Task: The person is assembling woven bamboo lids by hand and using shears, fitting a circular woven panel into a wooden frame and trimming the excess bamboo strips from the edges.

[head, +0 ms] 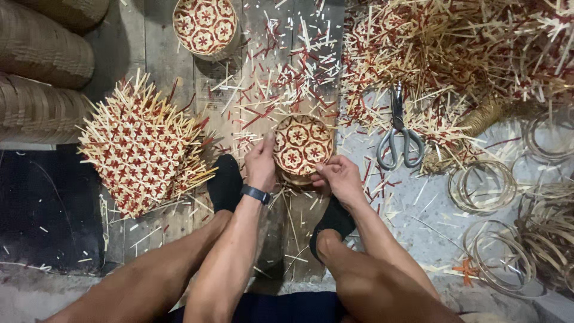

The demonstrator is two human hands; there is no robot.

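Between my feet on the floor sits the small round woven basket (302, 143), face up; my left hand (261, 165) and right hand (338, 175) each clench its rim from opposite sides.

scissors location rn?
In the head view the scissors lie on the floor to the right of the right hand and the small woven basket, blades pointing up into the pile of cut strips.
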